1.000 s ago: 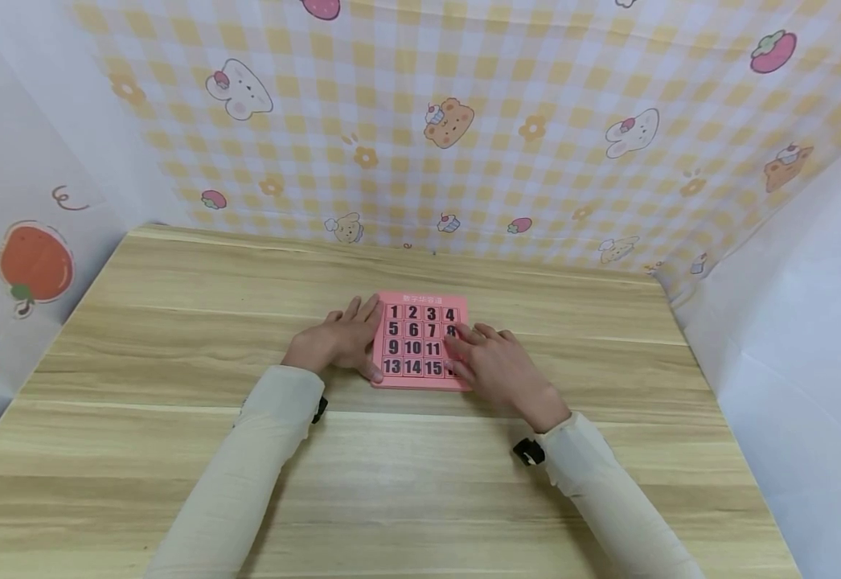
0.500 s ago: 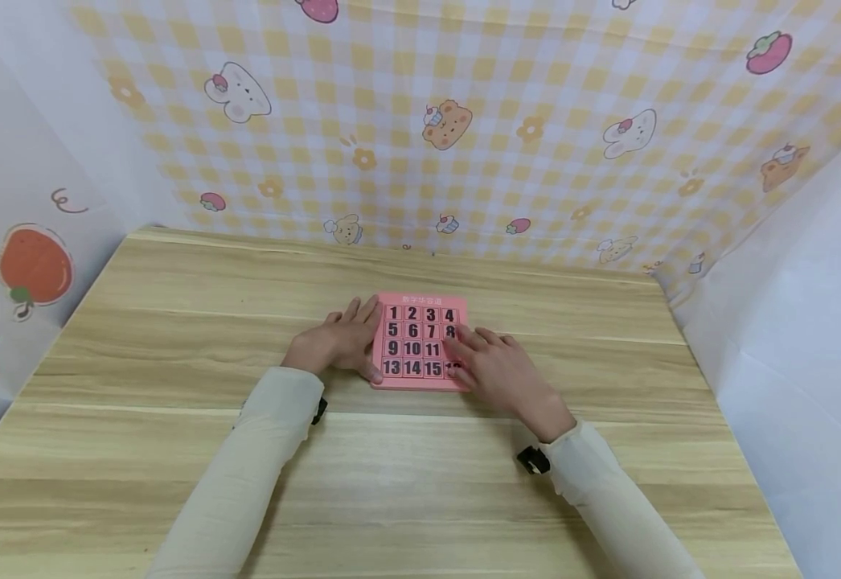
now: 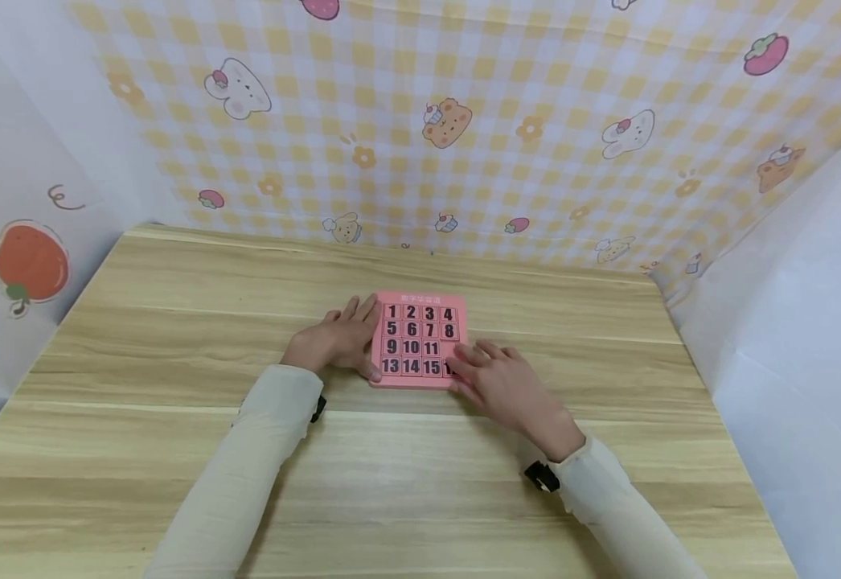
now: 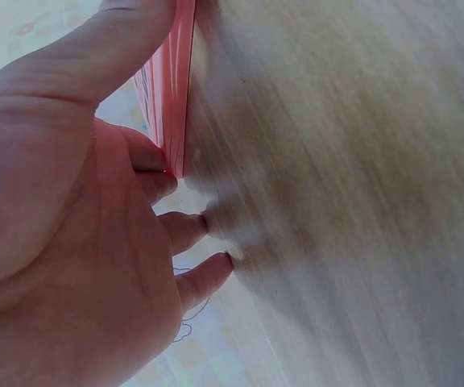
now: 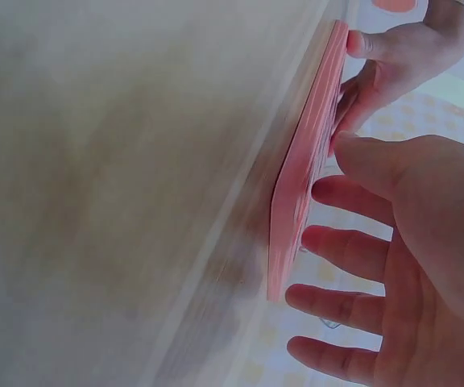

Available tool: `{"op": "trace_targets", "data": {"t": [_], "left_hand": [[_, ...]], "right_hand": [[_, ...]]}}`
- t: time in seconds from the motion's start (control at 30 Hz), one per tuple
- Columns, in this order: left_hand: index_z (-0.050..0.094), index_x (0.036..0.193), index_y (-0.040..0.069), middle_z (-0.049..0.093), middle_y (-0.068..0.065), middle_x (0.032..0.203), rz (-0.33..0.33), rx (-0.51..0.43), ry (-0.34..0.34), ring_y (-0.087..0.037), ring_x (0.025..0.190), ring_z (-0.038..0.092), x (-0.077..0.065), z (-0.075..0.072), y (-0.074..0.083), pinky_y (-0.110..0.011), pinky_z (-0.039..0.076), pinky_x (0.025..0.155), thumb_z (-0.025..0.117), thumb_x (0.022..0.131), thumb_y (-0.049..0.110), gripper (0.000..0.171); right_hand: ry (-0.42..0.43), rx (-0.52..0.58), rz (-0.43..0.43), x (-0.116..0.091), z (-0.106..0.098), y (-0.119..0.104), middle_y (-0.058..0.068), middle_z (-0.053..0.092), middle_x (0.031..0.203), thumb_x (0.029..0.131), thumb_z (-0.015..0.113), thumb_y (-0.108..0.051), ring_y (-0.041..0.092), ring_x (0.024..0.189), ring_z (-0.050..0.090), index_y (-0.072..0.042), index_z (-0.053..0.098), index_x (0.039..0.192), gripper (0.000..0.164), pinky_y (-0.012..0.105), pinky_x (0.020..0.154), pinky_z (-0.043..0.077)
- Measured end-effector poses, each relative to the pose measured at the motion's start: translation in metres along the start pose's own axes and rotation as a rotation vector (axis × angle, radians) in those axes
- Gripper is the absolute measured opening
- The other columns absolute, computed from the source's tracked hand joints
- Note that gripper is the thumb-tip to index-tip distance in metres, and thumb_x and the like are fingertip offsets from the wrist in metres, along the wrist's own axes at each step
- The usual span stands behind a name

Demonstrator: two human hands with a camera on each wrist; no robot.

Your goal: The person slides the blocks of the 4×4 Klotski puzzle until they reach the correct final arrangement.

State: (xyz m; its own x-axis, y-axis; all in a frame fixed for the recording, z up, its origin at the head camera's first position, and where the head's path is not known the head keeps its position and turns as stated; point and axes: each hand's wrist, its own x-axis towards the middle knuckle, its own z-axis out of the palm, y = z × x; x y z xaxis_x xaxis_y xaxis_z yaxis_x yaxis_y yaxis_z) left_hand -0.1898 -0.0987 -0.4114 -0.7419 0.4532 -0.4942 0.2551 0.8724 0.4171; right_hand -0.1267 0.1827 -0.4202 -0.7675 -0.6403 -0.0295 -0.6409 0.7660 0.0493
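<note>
A pink sliding number puzzle (image 3: 418,382) lies flat on the table, its numbered tiles in rows. My left hand (image 3: 335,339) steadies the left side, the thumb at the near corner and extended fingers along the edge. In the left wrist view two fingertips (image 4: 204,278) touch the tabletop beside the board. My right hand (image 3: 503,382) reaches over the near right corner with fingers extended. It partly covers the bottom-right tile (image 3: 449,367), whose number is only partly visible. Above that tile, under 8, a vacant slot shows partly. In the right wrist view the thumb (image 5: 369,161) and fingers hang beside the board's face.
The wooden table (image 3: 420,482) extends around the puzzle on every side. A yellow checked cloth with cartoon prints (image 3: 363,104) hangs behind the back edge. White sheeting (image 3: 811,322) borders the right, and a printed white wall (image 3: 30,177) the left.
My right hand has moved slightly toward me, from beside tile 8 down to the lowest row. Tile 8 and part of the slot below it are now uncovered. The left hand stays put.
</note>
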Motion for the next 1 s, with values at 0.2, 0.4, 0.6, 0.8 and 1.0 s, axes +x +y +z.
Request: {"op": "trace_targets", "data": {"t": [0.2, 0.4, 0.6, 0.8, 1.0], "left_hand": [[-0.005, 0.157, 0.002, -0.017, -0.013, 0.164, 0.0, 0.009, -0.005, -0.037, 0.151, -0.015, -0.001, -0.002, 0.0, -0.054, -0.001, 0.123, 0.078, 0.08, 0.047, 0.122], [-0.006, 0.157, 0.002, -0.017, -0.014, 0.164, -0.001, 0.01, -0.009, -0.037, 0.151, -0.015, -0.001, -0.002, 0.001, -0.054, -0.001, 0.124, 0.078, 0.08, 0.046, 0.122], [-0.006, 0.157, 0.002, -0.017, -0.014, 0.164, 0.0, 0.004, -0.014, -0.038, 0.151, -0.016, -0.001, -0.003, 0.001, -0.054, -0.001, 0.123, 0.078, 0.08, 0.046, 0.123], [-0.007, 0.157, 0.003, -0.018, -0.013, 0.164, -0.007, 0.001, -0.021, -0.036, 0.151, -0.016, -0.001, -0.003, 0.002, -0.053, -0.002, 0.124, 0.078, 0.08, 0.046, 0.123], [-0.006, 0.157, 0.002, -0.017, -0.014, 0.164, -0.009, -0.001, -0.018, -0.036, 0.151, -0.016, -0.001, -0.002, 0.002, -0.053, -0.002, 0.124, 0.079, 0.079, 0.046, 0.124]], "right_hand": [[0.011, 0.018, -0.006, -0.007, -0.003, -0.006, 0.005, 0.057, 0.143, 0.1, 0.054, -0.042, 0.039, 0.131, 0.052, -0.021, 0.065, 0.133, 0.04, 0.059, 0.102, 0.046], [0.022, 0.03, -0.008, -0.012, -0.005, -0.011, 0.006, 0.059, 0.141, 0.1, 0.055, -0.043, 0.041, 0.128, 0.054, -0.022, 0.067, 0.129, 0.038, 0.059, 0.101, 0.047], [0.04, 0.006, -0.018, -0.013, -0.004, -0.013, 0.006, 0.063, 0.136, 0.099, 0.057, -0.043, 0.039, 0.126, 0.057, -0.022, 0.067, 0.13, 0.038, 0.057, 0.1, 0.049], [0.066, -0.025, -0.037, -0.012, -0.002, -0.014, 0.006, 0.066, 0.132, 0.099, 0.058, -0.042, 0.036, 0.123, 0.059, -0.02, 0.067, 0.13, 0.039, 0.055, 0.097, 0.051], [0.073, -0.043, -0.033, -0.011, -0.002, -0.015, 0.005, 0.066, 0.132, 0.098, 0.059, -0.042, 0.035, 0.122, 0.059, -0.021, 0.067, 0.13, 0.039, 0.054, 0.096, 0.052]]}}
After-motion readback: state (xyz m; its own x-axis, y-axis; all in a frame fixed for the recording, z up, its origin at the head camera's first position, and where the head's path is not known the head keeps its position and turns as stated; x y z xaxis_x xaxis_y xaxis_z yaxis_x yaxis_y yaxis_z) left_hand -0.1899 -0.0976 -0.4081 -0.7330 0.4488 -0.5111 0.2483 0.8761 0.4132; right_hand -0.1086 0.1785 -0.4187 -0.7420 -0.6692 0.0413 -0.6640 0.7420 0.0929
